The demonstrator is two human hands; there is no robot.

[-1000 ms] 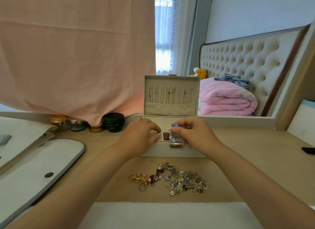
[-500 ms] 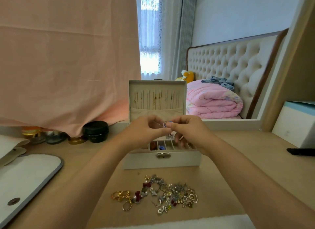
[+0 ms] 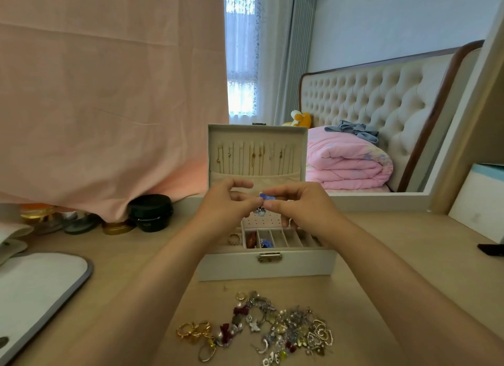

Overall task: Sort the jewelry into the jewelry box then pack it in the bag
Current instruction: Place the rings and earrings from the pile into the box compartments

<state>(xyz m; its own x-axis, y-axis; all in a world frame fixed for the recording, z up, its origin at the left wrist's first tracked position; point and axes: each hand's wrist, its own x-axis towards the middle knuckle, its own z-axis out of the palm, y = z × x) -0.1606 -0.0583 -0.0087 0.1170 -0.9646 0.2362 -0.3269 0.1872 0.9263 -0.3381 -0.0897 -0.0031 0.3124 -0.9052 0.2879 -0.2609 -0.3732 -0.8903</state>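
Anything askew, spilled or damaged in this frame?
Nothing looks damaged or spilled. The jewelry box sits square, lid upright; the left hand and right hand pinch a blue piece above it. The tangled jewelry pile on the table is unsorted. One oddity: the pink cloth drapes onto the jars.

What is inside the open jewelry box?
Necklaces hang in the lid; a gold ring, reddish piece and blue piece lie in front slots. The left hand and right hand partly cover the rear.

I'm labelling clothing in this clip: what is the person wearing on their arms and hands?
Nothing visible. The left hand and right hand are ungloved, and no sleeve, watch or bracelet shows up to the frame edge. Finger rings: too small to tell.
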